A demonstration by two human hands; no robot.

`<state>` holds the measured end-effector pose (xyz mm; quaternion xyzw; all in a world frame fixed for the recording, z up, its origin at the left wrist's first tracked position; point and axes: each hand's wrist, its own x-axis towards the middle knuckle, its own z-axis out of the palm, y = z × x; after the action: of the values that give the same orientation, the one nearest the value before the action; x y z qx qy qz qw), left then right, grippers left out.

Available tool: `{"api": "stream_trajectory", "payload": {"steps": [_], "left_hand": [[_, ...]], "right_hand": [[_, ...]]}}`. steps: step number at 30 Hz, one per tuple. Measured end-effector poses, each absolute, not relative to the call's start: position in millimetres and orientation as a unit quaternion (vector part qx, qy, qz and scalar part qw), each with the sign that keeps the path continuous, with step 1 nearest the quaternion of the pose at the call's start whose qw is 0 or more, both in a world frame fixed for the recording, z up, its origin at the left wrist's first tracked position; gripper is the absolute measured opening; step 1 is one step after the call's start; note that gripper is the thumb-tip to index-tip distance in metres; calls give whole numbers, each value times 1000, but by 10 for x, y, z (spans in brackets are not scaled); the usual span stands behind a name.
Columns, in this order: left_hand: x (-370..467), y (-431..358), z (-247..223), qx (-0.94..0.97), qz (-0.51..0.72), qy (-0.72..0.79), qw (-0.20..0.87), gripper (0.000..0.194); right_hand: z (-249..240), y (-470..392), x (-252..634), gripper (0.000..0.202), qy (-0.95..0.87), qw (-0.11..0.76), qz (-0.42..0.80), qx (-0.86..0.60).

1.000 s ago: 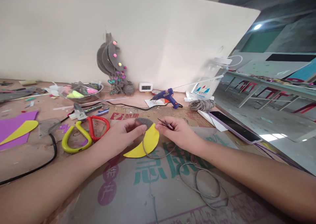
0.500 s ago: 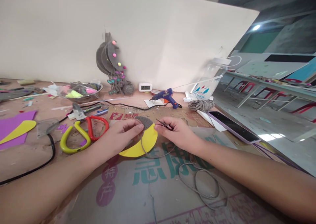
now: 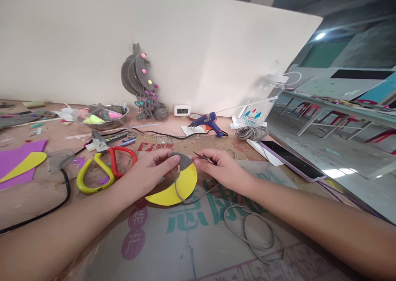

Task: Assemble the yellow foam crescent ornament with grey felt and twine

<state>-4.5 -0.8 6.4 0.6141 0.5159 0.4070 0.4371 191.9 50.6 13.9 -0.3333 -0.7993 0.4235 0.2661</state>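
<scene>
My left hand (image 3: 161,165) is closed in a pinch on a yellow paper crescent (image 3: 183,187). Grey cord is wrapped closely around the crescent's upper end. From there a loose strand of grey cord (image 3: 201,196) hangs across the yellow part and runs right, toward loops on the cardboard. Just right of the crescent, my right hand (image 3: 216,165) is closed around a small dark pointed tool (image 3: 202,157), its tip sticking out to the left. The fingers hide most of this tool, so its kind is unclear.
Scissors with yellow and red handles (image 3: 94,178) lie to the left, beside a black cable (image 3: 66,188). Behind are a blue glue gun (image 3: 207,121), a small clock (image 3: 182,110) and a cord bundle (image 3: 252,132). A phone (image 3: 291,160) lies right. Printed cardboard (image 3: 161,248) covers the work surface.
The crescent has tilted slightly, its lower tip swinging left and down. The tool in my right hand has turned a little; both hands keep their hold.
</scene>
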Motion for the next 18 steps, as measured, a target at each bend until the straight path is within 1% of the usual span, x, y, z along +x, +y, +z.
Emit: {"api": "stream_trajectory", "payload": {"steps": [4, 9, 16, 18], "left_hand": [[-38, -26, 78, 613, 396, 507, 458, 33], [-48, -18, 54, 598, 385, 511, 483, 32], [-8, -24, 73, 586, 416, 495, 488, 22], [-8, -29, 80, 601, 404, 501, 474, 23]], "right_hand": [[142, 506, 1921, 26, -789, 261, 443, -335], [124, 514, 1924, 24, -782, 242, 488, -303], [101, 534, 1925, 23, -766, 245, 523, -283], [92, 543, 1922, 24, -764, 245, 522, -288]]}}
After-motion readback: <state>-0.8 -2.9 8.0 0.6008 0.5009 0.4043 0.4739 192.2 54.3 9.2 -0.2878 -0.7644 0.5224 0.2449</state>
